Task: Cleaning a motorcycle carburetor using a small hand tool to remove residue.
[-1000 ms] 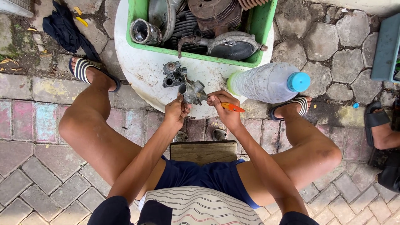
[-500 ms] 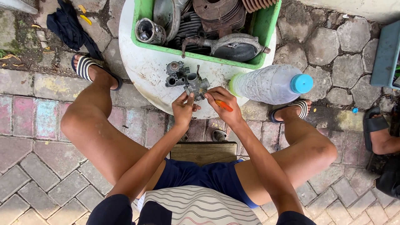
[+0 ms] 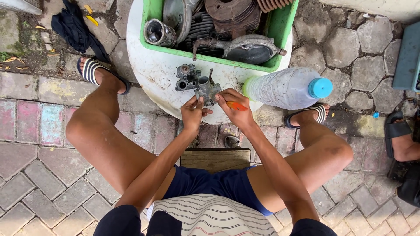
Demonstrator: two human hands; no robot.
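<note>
My left hand [image 3: 193, 112] grips a small grey metal carburettor [image 3: 207, 89] over the near edge of a round white table [image 3: 151, 74]. My right hand [image 3: 235, 110] holds a tool with an orange handle [image 3: 236, 105], its tip at the carburettor's right side. A second small metal part [image 3: 185, 78] lies on the table just left of the carburettor.
A green crate [image 3: 154, 26] of dirty engine parts sits on the table. A large clear plastic bottle with a blue cap [image 3: 286, 88] lies at its right. A dark cloth [image 3: 73, 26] lies on the paving at top left. Another person's sandalled foot [image 3: 400, 140] is at right.
The view has shifted slightly. My hands stay on the carburettor and the orange tool, with only small movements of the fingers.
</note>
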